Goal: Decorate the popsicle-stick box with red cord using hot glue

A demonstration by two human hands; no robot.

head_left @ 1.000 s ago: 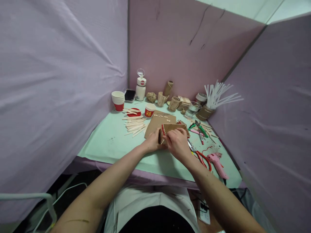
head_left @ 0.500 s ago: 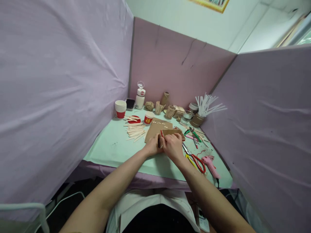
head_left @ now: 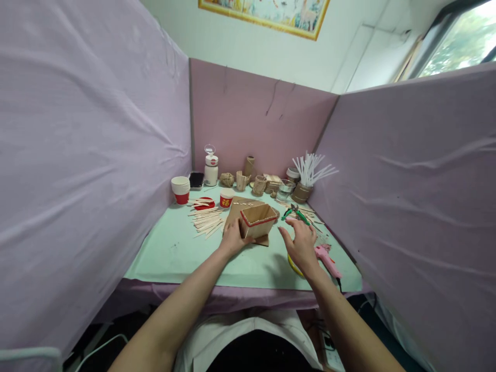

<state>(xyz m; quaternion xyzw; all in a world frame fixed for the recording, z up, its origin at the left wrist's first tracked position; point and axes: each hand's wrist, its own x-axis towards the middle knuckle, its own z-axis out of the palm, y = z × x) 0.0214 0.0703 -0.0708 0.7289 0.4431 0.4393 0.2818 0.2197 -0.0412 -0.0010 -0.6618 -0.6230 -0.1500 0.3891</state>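
Note:
My left hand grips the left end of a small open-topped cardboard box, with red trim along its rim. Upright, the box stands at the near part of a flat cardboard sheet. Apart from the box, my right hand is held over the right side of the table, fingers apart and nothing seen in them. Under it shows a yellow scissor handle; the rest of the scissors is hidden. Green-handled pliers lie just beyond its fingertips, and a pink glue gun lies to its right.
Wooden sticks are spread on the left, near a red paper cup and stacked cups. A white bottle, twine ball, water glass and holder of white sticks line the back. Fabric partitions surround the table.
My right hand has let go of the box and moved right, its fingers opening. The box now sits upright with its opening visible, my left hand still on it. The view has tilted up.

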